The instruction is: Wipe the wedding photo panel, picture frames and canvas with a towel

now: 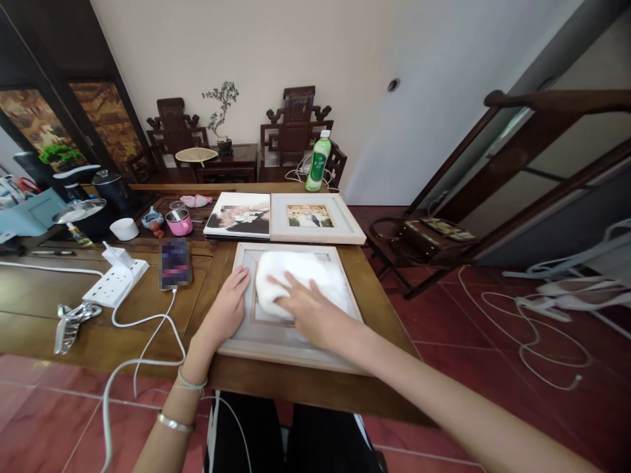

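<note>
A pale wooden picture frame (290, 351) lies flat near the table's front edge. On its glazed face sits a bunched white cloth (276, 263), which covers most of the picture inside. My right hand (310, 309) presses down on the cloth from above with its fingers spread. My left hand (231, 302) rests on the frame's left border, fingers stretched out along it. Just behind lie a second light frame (362, 236) with a photo of people and a white-edged photo panel (238, 213), side by side.
Left on the table (207, 269) are a phone (175, 264) on a white cable, a power strip (111, 287), a silver claw clip (73, 322) and a pink cup (180, 223). A green bottle (318, 162) stands behind the frames. Wooden chairs surround the table; cables lie on the right floor.
</note>
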### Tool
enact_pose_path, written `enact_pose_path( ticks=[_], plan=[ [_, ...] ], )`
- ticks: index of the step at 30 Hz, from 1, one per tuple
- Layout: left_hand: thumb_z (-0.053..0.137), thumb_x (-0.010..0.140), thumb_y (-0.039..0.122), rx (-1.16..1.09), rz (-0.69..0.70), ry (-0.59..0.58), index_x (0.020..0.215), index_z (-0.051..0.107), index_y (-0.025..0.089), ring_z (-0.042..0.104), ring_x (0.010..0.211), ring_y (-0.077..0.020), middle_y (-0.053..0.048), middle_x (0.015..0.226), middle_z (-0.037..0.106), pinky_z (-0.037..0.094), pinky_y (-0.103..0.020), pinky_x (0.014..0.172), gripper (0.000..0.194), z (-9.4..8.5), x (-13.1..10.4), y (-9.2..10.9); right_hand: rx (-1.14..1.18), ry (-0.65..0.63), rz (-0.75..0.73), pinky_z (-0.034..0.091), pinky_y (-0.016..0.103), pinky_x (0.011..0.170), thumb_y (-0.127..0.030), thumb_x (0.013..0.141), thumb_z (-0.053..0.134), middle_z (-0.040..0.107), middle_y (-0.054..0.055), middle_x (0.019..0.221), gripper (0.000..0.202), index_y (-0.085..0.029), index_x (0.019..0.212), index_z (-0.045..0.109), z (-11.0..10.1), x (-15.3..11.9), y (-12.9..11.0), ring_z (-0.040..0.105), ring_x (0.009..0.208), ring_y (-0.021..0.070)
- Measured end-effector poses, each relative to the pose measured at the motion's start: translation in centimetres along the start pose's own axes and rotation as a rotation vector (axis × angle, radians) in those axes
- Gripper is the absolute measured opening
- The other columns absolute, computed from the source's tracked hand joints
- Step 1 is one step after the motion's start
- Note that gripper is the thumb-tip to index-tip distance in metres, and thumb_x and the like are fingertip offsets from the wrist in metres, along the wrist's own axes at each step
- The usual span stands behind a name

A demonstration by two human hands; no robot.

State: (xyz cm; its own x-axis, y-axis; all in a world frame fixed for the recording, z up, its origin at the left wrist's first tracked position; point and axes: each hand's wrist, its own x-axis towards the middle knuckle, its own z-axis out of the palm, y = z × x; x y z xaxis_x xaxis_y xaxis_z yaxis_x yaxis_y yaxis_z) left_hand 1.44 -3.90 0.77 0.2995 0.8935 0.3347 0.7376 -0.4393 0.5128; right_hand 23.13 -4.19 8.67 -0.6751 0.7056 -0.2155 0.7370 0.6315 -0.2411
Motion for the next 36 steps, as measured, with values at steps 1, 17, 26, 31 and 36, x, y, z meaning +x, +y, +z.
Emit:
enact_pose_path(
  ticks=[1,17,26,31,36],
  plan=[
    [0.03,0.094,0.015,-0.013,-0.012,0.009,0.139,0.044,0.009,0.029,0.142,-0.0239,-0.017,0.147,0.041,0.025,-0.047,0.117,0.047,-0.1,0.0,0.2,-0.037,0.053,0.033,0.024,0.07,0.104,0.012,0.065,0.035,0.013,0.003,0.159,0.075,-0.022,0.129,0.055,0.0,1.3,0.4,0.006,0.144,0.0371],
    [0.03,0.098,0.036,-0.145,-0.117,0.147,0.139,0.043,0.014,0.039,0.137,-0.0213,-0.014,0.147,0.043,0.028,-0.041,0.116,0.048,-0.6,0.2,1.3,-0.181,-0.001,-0.158,0.026,0.074,0.102,-0.002,0.082,0.048,0.023,0.004,0.156,0.04,-0.02,0.11,0.07,1.2,0.3,-4.7,0.015,0.141,0.0428],
    [0.033,0.097,0.029,-0.031,-0.082,0.04,0.132,0.052,0.009,0.034,0.14,-0.0224,-0.016,0.143,0.048,0.026,-0.044,0.117,0.044,-0.4,0.2,0.8,-0.11,-0.052,-0.048,0.023,0.07,0.105,0.007,0.069,0.041,0.034,0.001,0.15,0.046,-0.02,0.087,0.074,2.0,-5.1,-0.4,0.02,0.141,0.0381],
    [0.037,0.095,0.023,0.016,-0.038,0.005,0.132,0.052,0.01,0.03,0.142,-0.0245,-0.016,0.144,0.046,0.025,-0.047,0.117,0.042,-0.2,0.2,0.4,-0.067,0.061,0.048,0.021,0.064,0.11,0.009,0.059,0.036,0.044,-0.001,0.144,0.047,-0.02,0.071,0.071,2.3,-8.4,3.4,0.022,0.141,0.032],
    [0.035,0.094,0.017,0.027,-0.007,0.009,0.13,0.054,0.01,0.03,0.142,-0.0249,-0.016,0.143,0.047,0.026,-0.048,0.117,0.041,0.0,0.2,0.0,-0.145,0.144,0.125,0.026,0.056,0.112,0.01,0.058,0.037,0.043,0.004,0.145,0.053,-0.018,0.086,0.073,1.4,-6.4,5.8,0.024,0.141,0.0296]
  ],
)
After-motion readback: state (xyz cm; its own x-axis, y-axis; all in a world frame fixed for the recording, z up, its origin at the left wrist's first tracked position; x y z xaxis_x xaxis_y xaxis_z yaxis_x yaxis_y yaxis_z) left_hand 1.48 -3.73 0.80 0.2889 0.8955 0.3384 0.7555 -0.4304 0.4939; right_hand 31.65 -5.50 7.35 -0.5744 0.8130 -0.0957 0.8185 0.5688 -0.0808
